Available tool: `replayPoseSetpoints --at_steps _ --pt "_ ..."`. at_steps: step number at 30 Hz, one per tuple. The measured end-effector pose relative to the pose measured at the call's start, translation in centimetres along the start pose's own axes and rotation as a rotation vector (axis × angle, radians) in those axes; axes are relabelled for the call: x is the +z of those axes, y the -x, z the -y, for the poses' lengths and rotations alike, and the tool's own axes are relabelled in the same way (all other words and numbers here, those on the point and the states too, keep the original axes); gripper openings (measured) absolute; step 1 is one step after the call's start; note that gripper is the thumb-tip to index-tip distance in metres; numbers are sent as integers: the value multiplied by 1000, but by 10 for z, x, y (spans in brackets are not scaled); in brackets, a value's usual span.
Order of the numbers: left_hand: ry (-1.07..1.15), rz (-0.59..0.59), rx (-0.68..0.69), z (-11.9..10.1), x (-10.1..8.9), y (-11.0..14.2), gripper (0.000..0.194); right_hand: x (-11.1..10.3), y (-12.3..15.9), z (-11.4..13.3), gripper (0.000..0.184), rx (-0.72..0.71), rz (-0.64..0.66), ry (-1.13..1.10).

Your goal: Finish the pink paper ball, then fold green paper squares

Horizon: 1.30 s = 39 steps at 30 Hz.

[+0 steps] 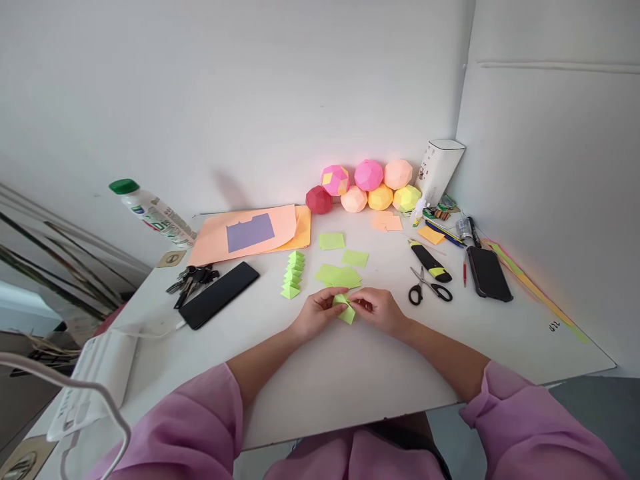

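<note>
Both hands meet over a small piece of green paper [345, 313] near the middle of the desk. My left hand [319, 312] is closed on its left side, thumb on top. My right hand [379, 309] pinches its upper right part, where a fold shows. Just beyond my hands lie several flat green paper pieces [337, 275], with more green slips [332, 241] farther back. To the left stands a row of folded green paper units [293, 275], nested one behind another.
Scissors [425, 288] and a box cutter [431, 261] lie right of my hands, near a black phone [489, 274]. Paper balls [369, 175] are stacked against the wall. At left are another phone [219, 295], keys [193, 280], orange sheets [210, 240] and a bottle [155, 213].
</note>
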<state>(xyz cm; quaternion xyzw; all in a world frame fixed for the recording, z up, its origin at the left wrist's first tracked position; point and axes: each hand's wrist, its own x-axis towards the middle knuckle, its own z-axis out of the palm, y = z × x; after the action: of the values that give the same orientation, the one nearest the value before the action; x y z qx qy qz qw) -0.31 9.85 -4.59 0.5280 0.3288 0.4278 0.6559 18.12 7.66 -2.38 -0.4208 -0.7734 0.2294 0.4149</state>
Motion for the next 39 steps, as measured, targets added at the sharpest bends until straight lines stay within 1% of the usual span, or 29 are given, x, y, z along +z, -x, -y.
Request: replayPoseSetpoints --at_steps 5,8,13,14,16,18,21,25,27,29,33,36,39 --pt "-78 -39 10 1 -1 1 38 1 2 0 17 -3 40 -33" --pt "-119 -54 24 1 0 1 35 2 3 -1 17 11 60 -17" --pt "-181 -59 167 -3 4 0 26 3 3 -3 18 4 34 -36" --pt "-184 -53 174 -4 4 0 24 3 2 -3 18 1 34 -42" --pt "-183 -30 142 -6 5 0 23 2 1 -3 19 14 33 -57" --pt "-185 -16 91 -7 6 1 24 1 1 -2 18 46 22 -82" --pt "-231 -23 66 -6 6 3 26 -1 0 -1 18 82 13 -128" --pt "-324 -19 126 -5 5 4 23 -2 -1 0 18 105 17 -168" --pt "-338 -34 173 -4 4 3 22 -2 0 0 18 147 14 -192" --pt "-326 -44 185 -5 4 3 21 -1 0 0 19 217 19 -238" --pt "-279 -49 168 -6 4 3 20 -1 0 -2 23 347 55 -320" --pt "-238 -51 153 -7 4 3 18 -1 0 -4 24 378 65 -347" --pt "-210 -53 147 -8 5 3 18 -1 0 -5 23 379 64 -362"
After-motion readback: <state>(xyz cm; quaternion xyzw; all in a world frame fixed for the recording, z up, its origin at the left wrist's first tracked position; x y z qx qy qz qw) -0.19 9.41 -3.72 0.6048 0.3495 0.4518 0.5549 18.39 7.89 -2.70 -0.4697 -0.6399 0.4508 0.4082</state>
